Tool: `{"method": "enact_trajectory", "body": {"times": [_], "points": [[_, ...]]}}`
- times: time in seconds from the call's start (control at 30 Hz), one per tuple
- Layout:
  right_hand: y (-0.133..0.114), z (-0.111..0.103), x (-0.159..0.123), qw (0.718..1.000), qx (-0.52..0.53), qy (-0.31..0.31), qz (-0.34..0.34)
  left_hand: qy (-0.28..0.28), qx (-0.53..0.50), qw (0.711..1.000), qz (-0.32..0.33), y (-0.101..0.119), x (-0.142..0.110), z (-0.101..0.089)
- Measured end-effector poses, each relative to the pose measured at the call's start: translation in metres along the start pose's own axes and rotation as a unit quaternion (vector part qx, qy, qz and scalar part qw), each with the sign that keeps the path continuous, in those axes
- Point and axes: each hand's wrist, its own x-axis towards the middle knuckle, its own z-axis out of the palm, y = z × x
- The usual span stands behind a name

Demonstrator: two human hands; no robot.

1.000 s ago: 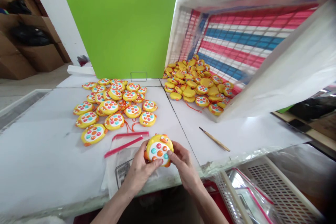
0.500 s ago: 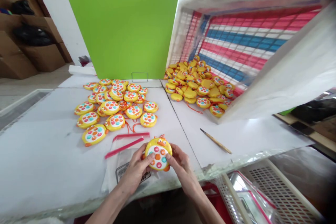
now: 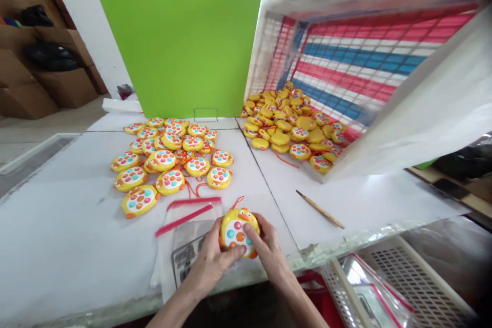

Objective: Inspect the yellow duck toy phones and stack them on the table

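Between both hands is a yellow duck-shaped toy (image 3: 239, 236), its white belly with coloured buttons facing up and an orange cord loop at its top. My left hand (image 3: 215, 256) wraps its left side, thumb across the lower buttons. On the other side my right hand (image 3: 266, 238) grips it, thumb resting on the upper right buttons. Clear zip bags with red seals (image 3: 184, 225) lie just left of the hands, partly covered by my left hand. Beyond them, similar duck toys (image 3: 169, 182) lie in a loose group, mostly belly up.
A large heap of duck toys (image 3: 280, 139) spills from a tipped container lined with striped sheeting (image 3: 349, 66). A wooden-handled pointed tool (image 3: 320, 209) lies to the right. A green panel (image 3: 180, 36) stands at the back. Below the table edge, a cream basket (image 3: 426, 277) holds red-edged bags.
The held toy has shifted slightly right and down in my hands. My left thumb has slid lower over the buttons and my right thumb has moved up.
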Motion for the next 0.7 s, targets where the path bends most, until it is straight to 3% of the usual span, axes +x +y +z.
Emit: {"method": "enact_trajectory", "body": {"times": [0.2,0.3,0.4,0.5,0.57,0.63,0.7], "points": [[0.013,-0.002,0.002,0.999,0.036,-0.020,0.013,0.002,-0.047,0.998,-0.048,-0.007,0.004,-0.001],[0.027,-0.007,0.004,0.999,0.035,-0.012,0.034,0.062,-0.079,0.993,-0.069,-0.006,0.023,-0.015],[0.035,-0.015,0.008,0.999,0.009,0.008,0.047,0.149,-0.105,0.982,-0.052,0.023,0.064,-0.039],[0.036,-0.026,0.019,0.999,-0.026,0.008,0.037,0.172,-0.185,0.967,0.042,0.071,0.114,-0.064],[0.034,-0.036,0.037,0.996,-0.081,0.016,0.012,0.186,-0.234,0.953,0.049,0.097,0.138,-0.074],[0.034,-0.049,0.066,0.979,-0.197,0.038,-0.029,0.182,-0.238,0.954,0.029,0.105,0.148,-0.076],[0.036,-0.065,0.103,0.941,-0.324,0.073,-0.064,0.171,-0.196,0.965,0.005,0.093,0.142,-0.071]]}}
